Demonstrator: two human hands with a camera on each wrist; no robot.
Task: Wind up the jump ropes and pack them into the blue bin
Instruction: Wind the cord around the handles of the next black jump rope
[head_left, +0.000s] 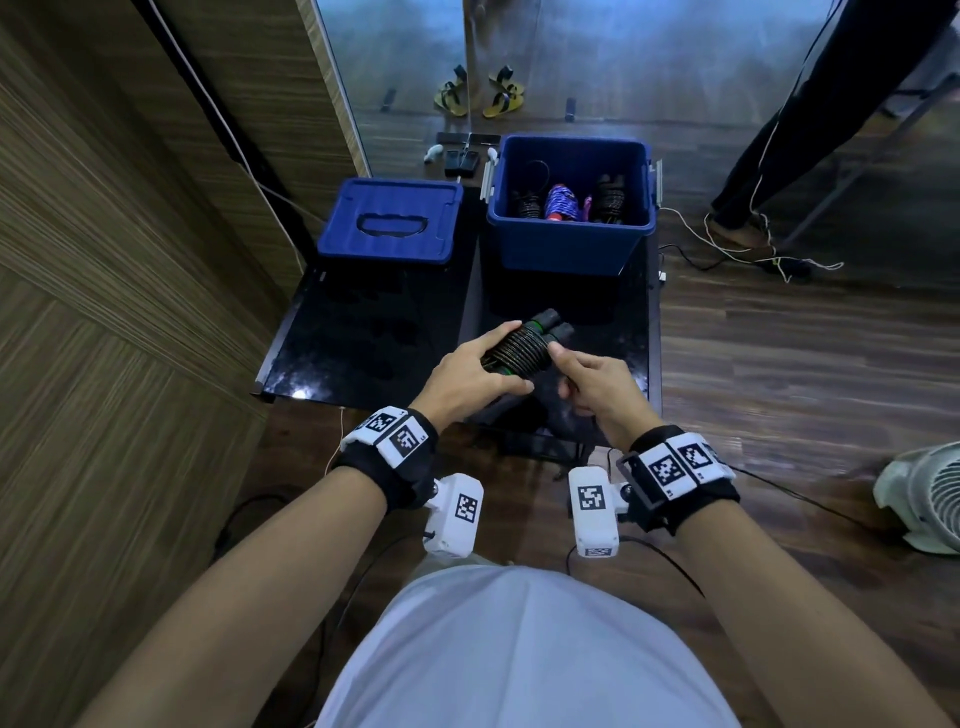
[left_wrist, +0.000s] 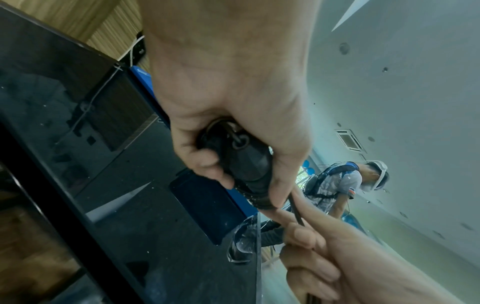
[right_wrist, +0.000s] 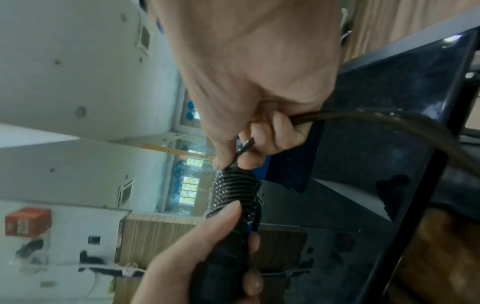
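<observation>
**Black jump rope, winding nearly finished, held over the black table**

Item: black jump rope (head_left: 519, 349), two handles laid side by side, cord coiled tightly round them in neat turns. Location: in both hands above the near part of the black table (head_left: 363, 332), short of the blue bin (head_left: 569, 244).

Left hand (head_left: 470, 374): fingers and thumb curled round the bundle at the near end of the handles, gripping it firmly.

Right hand (head_left: 592, 382): thumb and fingers pinch the loose tail of the cord just where it meets the last turn; the other fingers are curled over the cord, which runs on past the hand in the right wrist view.

Blue bin: open, standing at the far side of the table, with several wound ropes already inside, one of them purple (head_left: 563, 202). Its lid (head_left: 389, 221) lies beside it to the left.

Handling note: the step appears to be laying the last turns and securing the end. It probably goes best with steady tension, each turn set snug against the one before, the left grip kept tight so the handles do not slip apart, and the tail tucked under a turn before release. A slack tail would likely let the coil spring loose in the bin.
</observation>
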